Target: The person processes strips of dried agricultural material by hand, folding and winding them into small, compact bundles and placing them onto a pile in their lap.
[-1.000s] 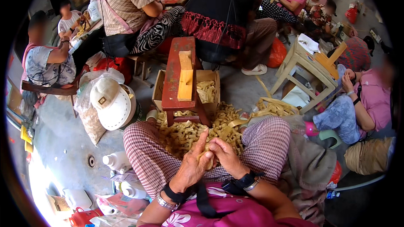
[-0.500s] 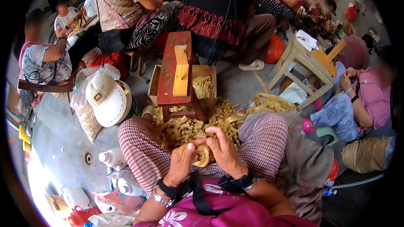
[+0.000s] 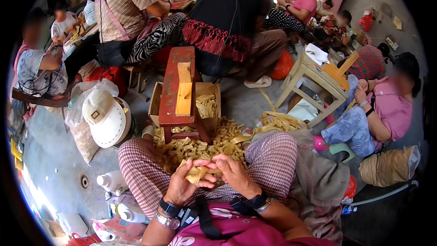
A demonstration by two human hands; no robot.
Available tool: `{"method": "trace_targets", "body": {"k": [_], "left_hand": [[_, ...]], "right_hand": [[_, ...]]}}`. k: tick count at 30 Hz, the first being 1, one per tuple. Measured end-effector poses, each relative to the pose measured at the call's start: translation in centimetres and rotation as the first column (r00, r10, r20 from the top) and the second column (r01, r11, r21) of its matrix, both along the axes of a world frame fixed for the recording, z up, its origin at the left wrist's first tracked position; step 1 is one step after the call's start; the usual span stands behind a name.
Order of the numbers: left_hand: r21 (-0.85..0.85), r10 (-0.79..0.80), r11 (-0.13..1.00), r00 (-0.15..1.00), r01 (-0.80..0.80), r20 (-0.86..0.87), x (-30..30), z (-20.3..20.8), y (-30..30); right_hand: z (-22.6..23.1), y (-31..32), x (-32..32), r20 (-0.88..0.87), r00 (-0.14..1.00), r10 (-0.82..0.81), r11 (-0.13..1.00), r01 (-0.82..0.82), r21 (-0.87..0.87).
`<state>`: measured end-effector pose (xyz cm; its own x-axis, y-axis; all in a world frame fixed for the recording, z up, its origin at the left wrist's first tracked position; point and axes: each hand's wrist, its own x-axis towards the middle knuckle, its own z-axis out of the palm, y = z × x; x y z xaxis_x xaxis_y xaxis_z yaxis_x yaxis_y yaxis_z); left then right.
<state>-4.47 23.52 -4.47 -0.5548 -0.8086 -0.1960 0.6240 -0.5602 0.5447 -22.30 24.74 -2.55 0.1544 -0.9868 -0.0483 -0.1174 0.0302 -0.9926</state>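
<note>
My left hand (image 3: 183, 183) is wrapped round a small bundle of folded, pale yellow flat strip (image 3: 195, 174); the material's kind is not plain. My right hand (image 3: 233, 176) meets it from the right, fingers curled and pressed together by the bundle's edge. What sits between those right fingertips is too small to make out. Both hands are above my lap, between my checked knees. Just beyond them, a heap of similar short yellow folded pieces (image 3: 223, 142) covers the floor.
A red wooden bench (image 3: 177, 73) bearing a wooden block tool (image 3: 184, 93) stands ahead, beside a cardboard box (image 3: 214, 122) of yellow pieces. Long strips (image 3: 282, 121) lie right. White hat (image 3: 111, 120) and bottles (image 3: 112, 181) are left. Several people sit around.
The yellow strip was a round open loop between both hands; now it is a flatter bundle in my left hand. My right fingers have come down and curled in. The view has shifted slightly.
</note>
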Motion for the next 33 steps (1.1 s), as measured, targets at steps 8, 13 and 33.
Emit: {"method": "trace_targets", "body": {"k": [8, 13, 33], "left_hand": [[0.054, 0.147, 0.989, 0.978, -0.140, -0.150, 1.2, -1.0, -0.5], [0.032, 0.206, 0.978, 0.967, -0.204, -0.146, 3.0, 0.0, -1.3], [-0.094, 0.142, 0.990, 0.820, -0.108, 0.555, 0.9, 1.0, -1.1]], "right_hand": [[-0.8, -0.2, -0.3, -0.174, 0.982, 0.077, 0.971, -0.113, -0.211], [-0.1, 0.3, -0.8, -0.135, 0.990, 0.043, 0.986, -0.064, -0.152], [-2.2, -0.1, -0.6, 0.067, 0.970, 0.233, 0.951, -0.242, 0.190]]}}
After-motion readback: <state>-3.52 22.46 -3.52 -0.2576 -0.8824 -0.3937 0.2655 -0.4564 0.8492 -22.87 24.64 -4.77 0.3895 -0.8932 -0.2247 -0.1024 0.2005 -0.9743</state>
